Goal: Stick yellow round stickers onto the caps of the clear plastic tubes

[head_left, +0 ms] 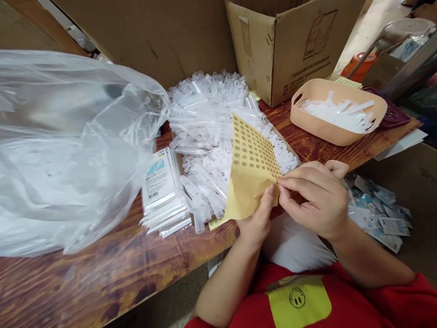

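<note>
A yellow sticker sheet [247, 182] with rows of small round dark-printed stickers is held up over the table. My left hand [257, 218] grips its lower edge, thumb in front and the other fingers hidden behind. My right hand [314, 196] pinches at the sheet's right edge, near the end of a sticker row. Whether a loose sticker is between those fingertips is too small to tell. Behind the sheet lies a heap of clear plastic tubes [205, 114] and small white plastic pieces [285, 152]. Left of it sits a stack of printed packets [160, 182].
A big clear plastic bag [68, 182] of white items covers the table's left. A peach basket [317, 125] holding white strips stands at the right, before an open cardboard box [256, 54]. Several packets [382, 209] lie below the table's right edge.
</note>
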`<control>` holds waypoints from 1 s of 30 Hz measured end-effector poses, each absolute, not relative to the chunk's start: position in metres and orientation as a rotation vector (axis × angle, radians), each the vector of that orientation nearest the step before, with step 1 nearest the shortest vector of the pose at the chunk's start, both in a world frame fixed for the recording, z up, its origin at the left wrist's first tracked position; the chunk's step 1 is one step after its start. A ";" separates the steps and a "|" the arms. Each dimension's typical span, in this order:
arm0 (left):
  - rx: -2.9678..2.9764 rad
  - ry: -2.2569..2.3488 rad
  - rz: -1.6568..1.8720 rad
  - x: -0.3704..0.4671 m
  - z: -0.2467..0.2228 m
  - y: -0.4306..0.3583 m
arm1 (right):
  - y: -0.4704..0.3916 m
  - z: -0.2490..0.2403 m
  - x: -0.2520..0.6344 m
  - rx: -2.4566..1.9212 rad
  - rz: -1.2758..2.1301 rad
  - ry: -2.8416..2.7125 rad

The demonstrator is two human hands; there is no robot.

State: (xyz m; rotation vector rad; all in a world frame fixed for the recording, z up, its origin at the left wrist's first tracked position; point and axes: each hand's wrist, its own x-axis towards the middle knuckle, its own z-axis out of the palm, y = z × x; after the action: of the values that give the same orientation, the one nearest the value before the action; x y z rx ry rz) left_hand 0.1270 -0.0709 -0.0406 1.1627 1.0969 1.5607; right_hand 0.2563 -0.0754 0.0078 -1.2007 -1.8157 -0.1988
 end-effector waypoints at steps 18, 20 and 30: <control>0.960 1.043 1.643 0.132 -0.041 -0.066 | -0.059 -0.011 0.268 -1.061 0.521 -1.312; 0.890 1.046 1.661 0.133 -0.042 -0.064 | -0.055 -0.016 0.272 -0.992 0.883 -1.024; 0.783 0.954 1.337 0.127 -0.032 -0.066 | -0.041 0.002 0.280 -1.010 1.309 -0.693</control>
State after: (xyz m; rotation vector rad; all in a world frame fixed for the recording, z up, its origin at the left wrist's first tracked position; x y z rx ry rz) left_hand 0.1270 -0.0656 -0.0315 0.7830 0.9540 1.3365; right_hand 0.2795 -0.0411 0.0023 -1.0104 -0.6930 1.3092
